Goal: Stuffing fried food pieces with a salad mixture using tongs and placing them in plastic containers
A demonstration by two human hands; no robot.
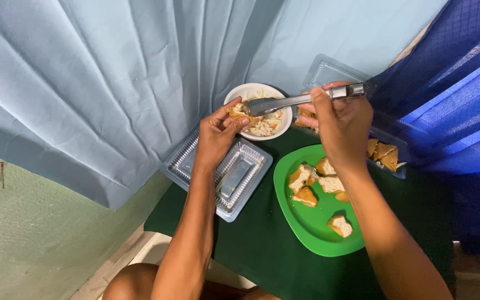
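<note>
my left hand (pixel 216 132) pinches a tofu piece (pixel 236 113) at the bowl (pixel 245 92) rim; my right hand (pixel 337 119) grips a spoon (pixel 301 100), its tip at the tofu. too much push may split it, spilling filling on the cloth (pixel 262 244).

Bench (pixel 284 261): covered in dark green cloth, surface flat. Behind it, a pale blue curtain (pixel 101 83) hangs in deep folds across most of the upper view. To the right, a darker blue curtain (pixel 462 111) with a fine grid weave. Lower left: green textured wall (pixel 23 239), with a strip of pale floor (pixel 134 258) beside the bench edge. Lighting soft, even, no hard shadows.
</note>
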